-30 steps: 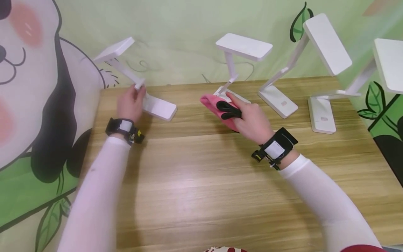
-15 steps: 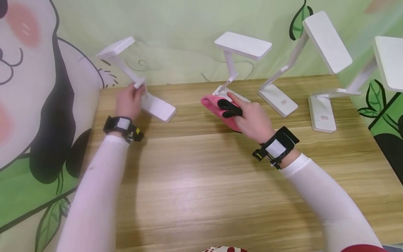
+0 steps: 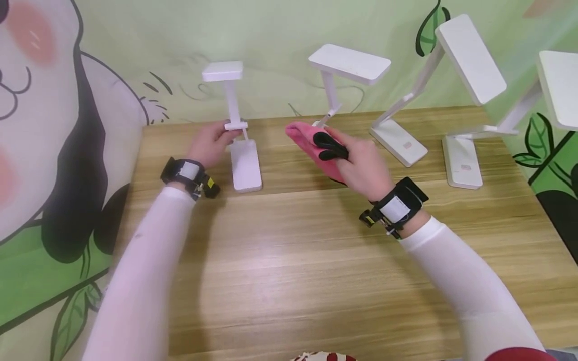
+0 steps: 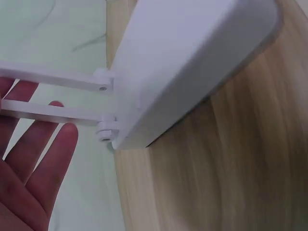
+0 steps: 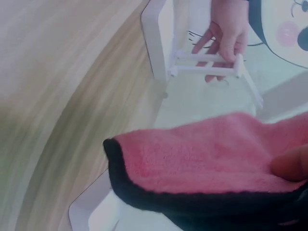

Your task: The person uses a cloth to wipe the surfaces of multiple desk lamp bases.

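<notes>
Pink cloth point(image 5: 202, 159): head, right wrist views only.

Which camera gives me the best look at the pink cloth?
The right wrist view: there the pink cloth fills much of the frame, its fuzzy surface and black edging plain. The head view shows it smaller, partly covered by the right hand that grips it. The left wrist view does not show it.

Left to right along the worktop point(image 3: 271, 260) (wall point(image 3: 266, 30) behind): first lamp point(image 3: 246, 168), second lamp point(image 3: 348, 62) behind the cloth point(image 3: 308, 138), third lamp point(image 3: 398, 143), fourth lamp point(image 3: 462, 160).
</notes>
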Tool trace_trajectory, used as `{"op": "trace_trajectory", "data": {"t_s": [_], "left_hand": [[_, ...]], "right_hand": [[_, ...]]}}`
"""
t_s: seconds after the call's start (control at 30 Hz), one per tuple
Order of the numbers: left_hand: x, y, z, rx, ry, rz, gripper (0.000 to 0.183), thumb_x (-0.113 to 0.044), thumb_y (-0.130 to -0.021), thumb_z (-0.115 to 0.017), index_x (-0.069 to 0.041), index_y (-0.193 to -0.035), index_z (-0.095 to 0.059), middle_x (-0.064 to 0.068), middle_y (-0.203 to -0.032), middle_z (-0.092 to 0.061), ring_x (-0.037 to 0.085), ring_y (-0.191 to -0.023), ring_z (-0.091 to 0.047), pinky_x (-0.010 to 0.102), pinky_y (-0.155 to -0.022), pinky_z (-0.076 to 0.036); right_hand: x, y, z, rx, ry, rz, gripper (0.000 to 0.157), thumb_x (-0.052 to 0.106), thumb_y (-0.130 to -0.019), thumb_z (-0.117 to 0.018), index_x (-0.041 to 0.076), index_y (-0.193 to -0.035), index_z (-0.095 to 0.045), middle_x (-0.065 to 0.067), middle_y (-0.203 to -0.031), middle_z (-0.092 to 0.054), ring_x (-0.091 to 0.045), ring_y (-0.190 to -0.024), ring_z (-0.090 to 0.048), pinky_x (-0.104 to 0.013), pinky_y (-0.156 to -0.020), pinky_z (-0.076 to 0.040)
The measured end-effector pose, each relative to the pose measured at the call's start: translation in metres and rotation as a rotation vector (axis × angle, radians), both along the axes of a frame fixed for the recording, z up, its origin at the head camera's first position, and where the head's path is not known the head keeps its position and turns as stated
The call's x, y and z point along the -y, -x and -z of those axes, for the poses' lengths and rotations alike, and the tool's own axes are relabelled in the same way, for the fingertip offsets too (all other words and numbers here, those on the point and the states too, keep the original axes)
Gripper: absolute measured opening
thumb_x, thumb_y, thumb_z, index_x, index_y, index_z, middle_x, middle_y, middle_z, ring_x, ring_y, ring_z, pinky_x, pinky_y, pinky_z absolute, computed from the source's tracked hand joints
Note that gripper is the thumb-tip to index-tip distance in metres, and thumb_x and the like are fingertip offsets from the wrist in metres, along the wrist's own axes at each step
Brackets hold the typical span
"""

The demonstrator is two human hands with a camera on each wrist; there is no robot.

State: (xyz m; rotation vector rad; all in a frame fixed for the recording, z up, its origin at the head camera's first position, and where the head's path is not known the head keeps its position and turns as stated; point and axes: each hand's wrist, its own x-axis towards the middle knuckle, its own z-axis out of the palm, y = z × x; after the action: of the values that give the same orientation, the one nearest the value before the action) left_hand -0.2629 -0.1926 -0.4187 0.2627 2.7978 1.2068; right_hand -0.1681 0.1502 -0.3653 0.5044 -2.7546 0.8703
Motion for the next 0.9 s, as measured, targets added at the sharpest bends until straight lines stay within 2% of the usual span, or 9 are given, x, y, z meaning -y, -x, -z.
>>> {"op": "trace_trajectory", "data": {"t_s": [0.03,0.13,0.37,0.43,0.53,0.63,0.73,0.8,0.9], "left_hand": [[-0.003,0.0,-0.001,0.009,-0.003,0.021,0.048,-0.054,-0.09,-0.046,-0.022,-0.122,-0.062,0.003,-0.122,-0.065,0.023,-0.106,-0.061,0.044,-0.089,-0.049],[-0.01,-0.001,-0.001,0.021,-0.016,0.051,0.045,-0.05,-0.091,-0.047,-0.021,-0.121,-0.063,0.003,-0.124,-0.065,0.022,-0.109,-0.061,0.044,-0.094,-0.048],[-0.012,-0.004,-0.001,0.009,-0.028,0.041,0.037,-0.045,-0.091,-0.05,-0.024,-0.118,-0.064,0.002,-0.123,-0.065,0.02,-0.112,-0.057,0.044,-0.093,-0.045],[-0.01,-0.003,-0.002,0.019,-0.031,0.045,0.037,-0.045,-0.091,-0.05,-0.024,-0.118,-0.064,0.003,-0.124,-0.065,0.02,-0.113,-0.057,0.044,-0.093,-0.045],[-0.007,-0.001,-0.003,0.024,-0.018,0.058,0.036,-0.044,-0.091,-0.05,-0.025,-0.119,-0.063,0.003,-0.125,-0.064,0.02,-0.113,-0.057,0.044,-0.093,-0.045],[-0.005,0.002,-0.003,0.018,0.013,0.078,0.037,-0.044,-0.092,-0.05,-0.025,-0.12,-0.063,0.003,-0.124,-0.065,0.02,-0.112,-0.057,0.045,-0.094,-0.045],[-0.006,0.003,-0.003,0.007,0.042,0.096,0.038,-0.043,-0.092,-0.049,-0.023,-0.121,-0.062,0.004,-0.121,-0.066,0.026,-0.102,-0.06,0.045,-0.089,-0.046],[-0.006,0.003,-0.001,-0.009,0.059,0.104,0.037,-0.041,-0.094,-0.048,-0.02,-0.121,-0.063,0.006,-0.119,-0.068,0.027,-0.1,-0.06,0.045,-0.087,-0.046],[-0.006,0.002,0.001,-0.027,0.072,0.099,0.036,-0.038,-0.095,-0.047,-0.018,-0.119,-0.064,0.006,-0.115,-0.069,0.026,-0.094,-0.06,0.041,-0.083,-0.046]], "right_hand": [[0.0,-0.001,0.0,-0.001,-0.012,-0.01,0.048,0.02,-0.088,-0.055,0.025,-0.135,-0.05,-0.015,-0.117,-0.067,-0.031,-0.097,-0.066,-0.048,-0.082,-0.052],[0.001,-0.004,0.002,0.003,-0.029,-0.032,0.051,0.015,-0.086,-0.054,0.024,-0.136,-0.049,-0.015,-0.122,-0.065,-0.032,-0.1,-0.065,-0.048,-0.084,-0.052],[0.012,-0.003,0.005,-0.01,-0.052,-0.049,0.055,0.012,-0.083,-0.057,0.022,-0.136,-0.049,-0.014,-0.121,-0.065,-0.03,-0.103,-0.064,-0.048,-0.086,-0.051],[0.027,-0.003,0.007,-0.02,-0.087,-0.073,0.059,0.011,-0.081,-0.059,0.022,-0.138,-0.047,-0.011,-0.124,-0.064,-0.028,-0.107,-0.063,-0.046,-0.088,-0.051],[0.064,-0.004,0.021,-0.049,-0.168,-0.159,0.064,0.01,-0.08,-0.061,0.022,-0.14,-0.043,-0.008,-0.134,-0.057,-0.027,-0.116,-0.058,-0.045,-0.092,-0.051],[0.106,-0.01,0.043,-0.053,-0.319,-0.274,0.064,0.01,-0.082,-0.059,0.02,-0.142,-0.039,-0.01,-0.143,-0.048,-0.028,-0.126,-0.05,-0.043,-0.098,-0.048],[0.138,-0.022,0.068,-0.044,-0.479,-0.387,0.057,0.012,-0.089,-0.053,0.016,-0.144,-0.037,-0.016,-0.147,-0.04,-0.035,-0.133,-0.039,-0.045,-0.106,-0.04],[0.151,-0.029,0.078,-0.033,-0.538,-0.421,0.051,0.012,-0.094,-0.047,0.014,-0.144,-0.037,-0.019,-0.147,-0.038,-0.038,-0.136,-0.034,-0.046,-0.111,-0.034],[0.161,-0.032,0.079,-0.007,-0.561,-0.42,0.046,0.013,-0.097,-0.043,0.015,-0.143,-0.038,-0.019,-0.147,-0.039,-0.04,-0.136,-0.032,-0.047,-0.109,-0.037]]}}
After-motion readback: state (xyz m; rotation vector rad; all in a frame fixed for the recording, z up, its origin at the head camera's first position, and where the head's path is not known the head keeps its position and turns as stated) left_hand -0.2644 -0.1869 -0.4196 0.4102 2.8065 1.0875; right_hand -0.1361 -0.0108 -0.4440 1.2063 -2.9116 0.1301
